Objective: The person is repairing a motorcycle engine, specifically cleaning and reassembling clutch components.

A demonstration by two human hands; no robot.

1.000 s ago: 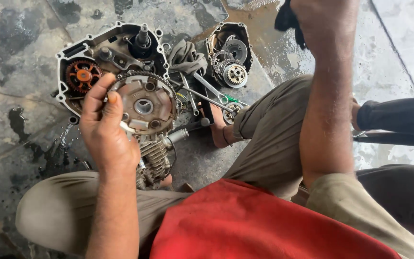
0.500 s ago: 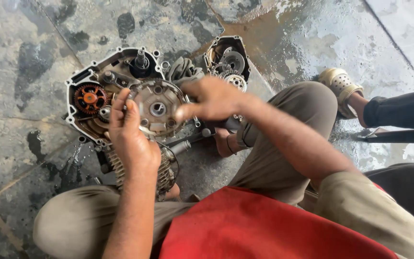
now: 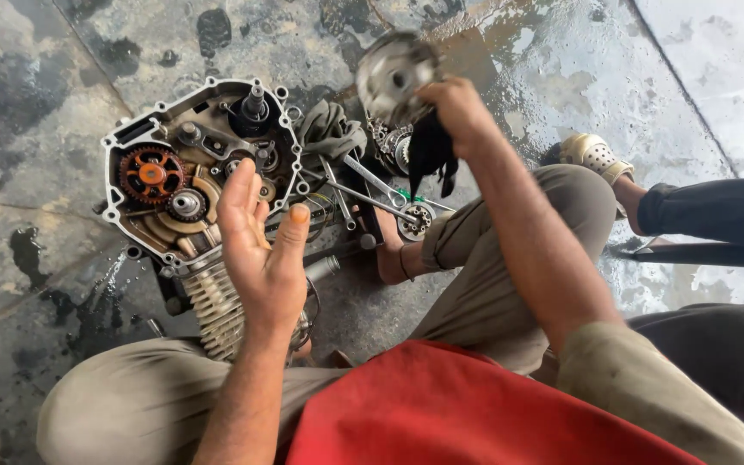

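Two hands up over a wet, stained concrete floor (image 3: 36, 103). Far left: open engine case (image 3: 200, 164) lying flat, orange gear (image 3: 150, 175) inside near its left edge, smaller steel gears and a shaft beside it. Ribbed cylinder (image 3: 213, 297) sticking out below the case, toward the knees. Left hand (image 3: 262, 250) hovering just above the case's lower right, palm turned up, fingers spread apart, holding nothing. Next along: grey rag (image 3: 329, 133) bunched against the case's right rim, spanners (image 3: 363, 185) fanned out just beside it, more small round parts on the floor behind. Right hand (image 3: 458, 112) raised, fingers closed tight round a round metal clutch part (image 3: 393, 73), lifted clear of the case and blurred, up near the top centre. Dark cloth (image 3: 430, 159) dangling under that same fist. Own knees in khaki trousers bent either side, red shirt at the bottom. Far right: another person's sandalled foot (image 3: 594, 155) and dark trouser leg (image 3: 716, 211), well apart from the engine.
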